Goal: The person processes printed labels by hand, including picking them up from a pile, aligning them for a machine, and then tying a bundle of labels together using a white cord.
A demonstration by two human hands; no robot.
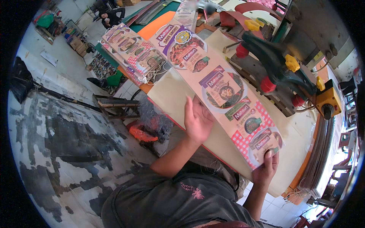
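A long pink printed card strip (224, 89), with food pictures and a red checked end, slants across the middle of the view. My right hand (268, 167) grips its near lower corner, thumb on the printed face. My left hand (199, 119) is at the strip's left long edge, palm up with the thumb apart; its fingers pass behind the card and are partly hidden. Left of the strip's far end lies a stack of similar printed cards (133, 51) with white strings (157, 70). Beneath is a cream-coloured table surface (171, 91).
At the right stands a dark green press machine (281, 64) with red and yellow knobs and a yellow switch box (328, 104). An orange sheet (161, 24) lies at the back. A plastic bag (152, 117) hangs beside the table. Another person (111, 18) is far left.
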